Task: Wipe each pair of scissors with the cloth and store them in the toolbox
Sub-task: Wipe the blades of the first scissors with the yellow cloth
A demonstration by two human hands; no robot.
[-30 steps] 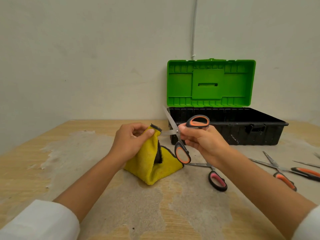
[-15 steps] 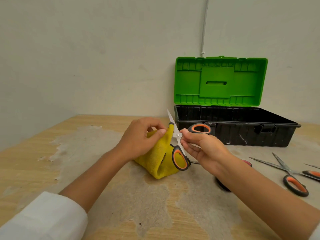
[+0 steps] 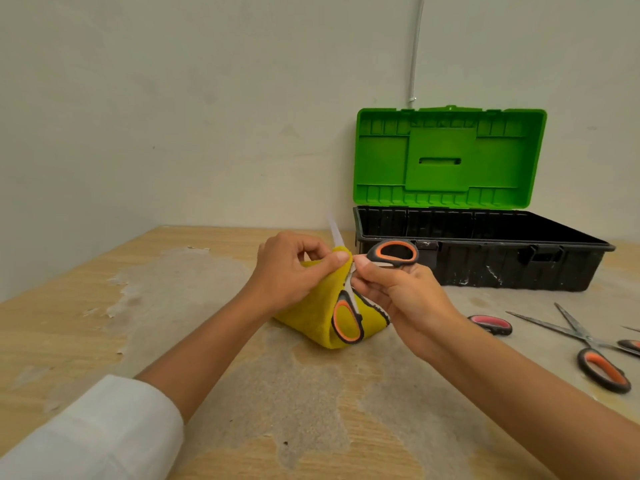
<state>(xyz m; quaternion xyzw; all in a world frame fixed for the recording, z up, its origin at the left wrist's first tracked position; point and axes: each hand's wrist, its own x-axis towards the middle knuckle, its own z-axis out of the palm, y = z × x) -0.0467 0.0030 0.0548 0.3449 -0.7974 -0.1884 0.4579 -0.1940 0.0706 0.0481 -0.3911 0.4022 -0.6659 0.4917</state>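
Left hand (image 3: 287, 268) pinches cloth (image 3: 317, 315) round scissors (image 3: 393, 253); right hand (image 3: 401, 296) holds handle.

The cloth (image 3: 320, 306) hides one blade of the open scissors (image 3: 349, 289).

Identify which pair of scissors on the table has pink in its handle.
The scissors just right of the right hand, partly hidden by it; the others show orange handles.

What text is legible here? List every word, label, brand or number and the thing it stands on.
None can be read.
Toolbox, open green lid: moulded ribs only, no lettering visible.
Scissors held in the right hand: no visible marking.
Yellow cloth in the left hand: plain.
Scissors on the table: any blade stamp is too small to tell.
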